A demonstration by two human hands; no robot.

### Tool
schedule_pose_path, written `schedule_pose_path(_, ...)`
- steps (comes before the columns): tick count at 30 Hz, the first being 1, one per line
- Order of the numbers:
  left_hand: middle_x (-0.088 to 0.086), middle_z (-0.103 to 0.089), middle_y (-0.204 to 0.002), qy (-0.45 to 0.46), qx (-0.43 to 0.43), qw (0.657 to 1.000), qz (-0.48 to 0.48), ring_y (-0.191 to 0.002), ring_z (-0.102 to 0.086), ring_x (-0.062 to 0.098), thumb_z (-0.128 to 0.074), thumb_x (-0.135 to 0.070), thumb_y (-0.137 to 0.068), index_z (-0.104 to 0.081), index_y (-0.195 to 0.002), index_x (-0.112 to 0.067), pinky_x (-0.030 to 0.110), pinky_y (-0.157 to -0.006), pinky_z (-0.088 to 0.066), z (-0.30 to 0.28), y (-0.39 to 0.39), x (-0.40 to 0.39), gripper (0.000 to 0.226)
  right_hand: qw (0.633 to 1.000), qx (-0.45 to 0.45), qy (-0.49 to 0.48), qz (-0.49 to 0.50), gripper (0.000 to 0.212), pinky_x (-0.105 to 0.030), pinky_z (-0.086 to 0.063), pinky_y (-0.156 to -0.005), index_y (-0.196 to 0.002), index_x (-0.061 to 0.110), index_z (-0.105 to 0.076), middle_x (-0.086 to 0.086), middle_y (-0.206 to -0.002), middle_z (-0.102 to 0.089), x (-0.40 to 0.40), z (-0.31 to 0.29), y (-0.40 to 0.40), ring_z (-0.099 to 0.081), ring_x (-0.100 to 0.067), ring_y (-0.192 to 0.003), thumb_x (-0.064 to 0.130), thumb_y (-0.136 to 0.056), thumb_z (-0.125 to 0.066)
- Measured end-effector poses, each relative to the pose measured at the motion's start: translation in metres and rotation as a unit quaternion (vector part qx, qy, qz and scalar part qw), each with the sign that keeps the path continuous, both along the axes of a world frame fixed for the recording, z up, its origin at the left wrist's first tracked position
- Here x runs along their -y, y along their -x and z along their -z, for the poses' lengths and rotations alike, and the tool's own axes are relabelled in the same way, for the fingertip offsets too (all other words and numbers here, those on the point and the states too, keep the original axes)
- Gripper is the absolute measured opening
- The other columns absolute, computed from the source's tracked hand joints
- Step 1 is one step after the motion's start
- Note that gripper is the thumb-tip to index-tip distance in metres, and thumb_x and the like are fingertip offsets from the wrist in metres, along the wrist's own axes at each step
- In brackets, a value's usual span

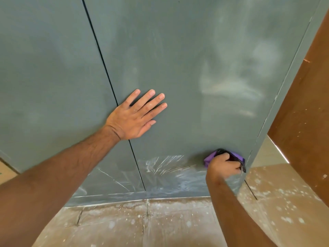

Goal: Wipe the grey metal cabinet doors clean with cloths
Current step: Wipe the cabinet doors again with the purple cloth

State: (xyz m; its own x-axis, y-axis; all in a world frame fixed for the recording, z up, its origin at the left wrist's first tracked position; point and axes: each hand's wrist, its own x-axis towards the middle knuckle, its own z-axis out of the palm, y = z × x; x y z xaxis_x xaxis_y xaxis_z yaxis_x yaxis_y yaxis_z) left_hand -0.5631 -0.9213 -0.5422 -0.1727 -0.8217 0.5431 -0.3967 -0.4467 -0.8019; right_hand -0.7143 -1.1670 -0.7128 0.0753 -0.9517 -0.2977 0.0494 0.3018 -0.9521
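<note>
1. Head cam, the only view here: looking down at two grey metal cabinet doors, the left door (44, 77) and the right door (178, 59), with a thin dark seam (106, 68) running between them.
2. Left hand (132, 118) is flat on the metal right over that seam, fingers straight and spread, holding nothing.
3. Right hand (223, 166) is low down near the bottom right corner of the right door, fingers curled round a purple and black cloth (210, 158) that's pushed against the door.
4. Bottom strip of both doors is pretty grubby, with white streaks and scratchy smears (163, 164); hazy pale patches higher up on the right door too.
5. Floor (142, 225) is brownish, speckled with white spots. Brown panel (306, 104) on the far right.
</note>
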Motion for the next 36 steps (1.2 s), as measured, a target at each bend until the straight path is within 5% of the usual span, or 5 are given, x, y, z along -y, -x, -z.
schedule_pose_path(5,0.007,-0.026,-0.169,-0.002,0.0,1.0,-0.01,-0.156,-0.027,0.029,-0.043,-0.045,-0.106,-0.029,-0.164,-0.017,0.053,-0.123,-0.028,-0.001,0.001,0.0,0.066,0.915,-0.029,0.331,-0.228,0.029,-0.035,-0.041,-0.103,-0.118,0.002,-0.052,-0.012,-0.124,-0.041,-0.079,0.029,0.012,-0.048,-0.03,-0.111,0.009,-0.094,-0.066)
schedule_pose_path(9,0.007,-0.025,-0.169,-0.003,0.01,1.0,-0.017,-0.156,-0.027,0.029,-0.043,-0.045,-0.106,-0.028,-0.164,-0.017,0.053,-0.123,-0.028,-0.002,0.003,0.0,0.066,0.999,-0.013,0.005,-0.052,0.045,-0.034,-0.04,-0.104,-0.138,-0.012,-0.043,-0.03,-0.144,-0.04,-0.03,0.018,-0.003,-0.05,-0.042,-0.127,0.008,-0.1,-0.056)
schedule_pose_path(14,0.008,-0.027,-0.169,0.001,0.016,1.0,-0.018,-0.155,-0.026,0.03,-0.044,-0.045,-0.105,-0.029,-0.164,-0.017,0.053,-0.124,-0.025,0.001,0.001,0.0,0.067,0.931,-0.009,0.278,-0.235,0.037,-0.035,-0.046,-0.104,-0.12,0.003,-0.051,-0.008,-0.126,-0.041,-0.103,0.03,0.009,-0.051,-0.028,-0.114,0.022,-0.096,-0.07)
schedule_pose_path(22,0.007,-0.026,-0.169,-0.002,0.01,1.0,-0.02,-0.155,-0.025,0.03,-0.043,-0.045,-0.105,-0.028,-0.164,-0.017,0.054,-0.124,-0.024,0.003,0.001,0.0,0.066,0.966,0.035,0.23,-0.112,0.028,0.0,-0.034,-0.092,-0.121,-0.001,-0.054,-0.009,-0.126,-0.038,-0.11,-0.008,-0.013,-0.042,-0.009,-0.105,0.007,-0.097,-0.065)
schedule_pose_path(36,0.007,-0.025,-0.169,0.002,0.016,1.0,-0.026,-0.155,-0.025,0.029,-0.043,-0.045,-0.106,-0.027,-0.164,-0.018,0.054,-0.126,-0.016,0.002,-0.001,0.001,0.066,0.977,0.03,-0.044,-0.204,0.028,-0.031,-0.054,-0.094,-0.093,0.02,-0.054,-0.015,-0.12,-0.058,-0.161,0.009,-0.024,-0.064,-0.03,-0.1,-0.007,-0.088,-0.062)
